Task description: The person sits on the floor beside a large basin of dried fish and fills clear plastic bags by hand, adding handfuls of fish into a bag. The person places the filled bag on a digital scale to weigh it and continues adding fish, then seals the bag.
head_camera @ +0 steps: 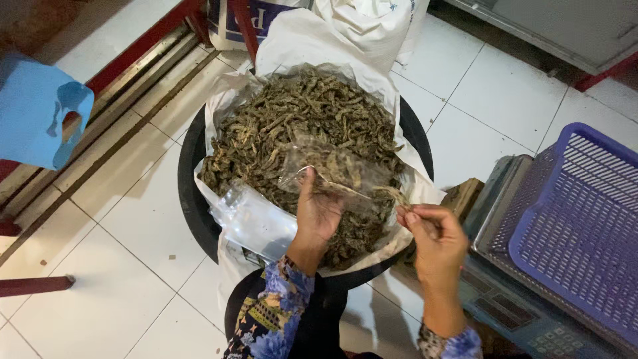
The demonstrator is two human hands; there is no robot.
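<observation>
I see my left hand (318, 211) raised over the basin (189, 199), fingers closed on the mouth of a small clear bag (335, 169). The bag hangs open above the heap, with a few dried pieces already inside. My right hand (435, 239) sits just right of it, thumb and fingers pinched on a small tuft of dried fish (396, 195), held near the bag's mouth; I can't tell if it touches the plastic.

The heap of dried fish (292, 119) fills a white liner (312, 46) spread in the round black basin, which stands on the white tiled floor (133, 219). A stack of flat clear bags (256, 223) lies on the near left edge of the heap, partly under my left forearm.

Around it: a scale (512, 306) with a purple basket (578, 226) on its pan stands close on the right, just beside my right arm. A brown block (462, 196) sits wedged between basin and scale. A blue stool (36, 110) is far left, well apart, by a red frame (139, 50). White sacks (372, 20) lean behind the basin at the top.

The open bag and my left hand cover part of the heap's middle; the basin's near rim is hidden by my patterned sleeves (279, 306).
</observation>
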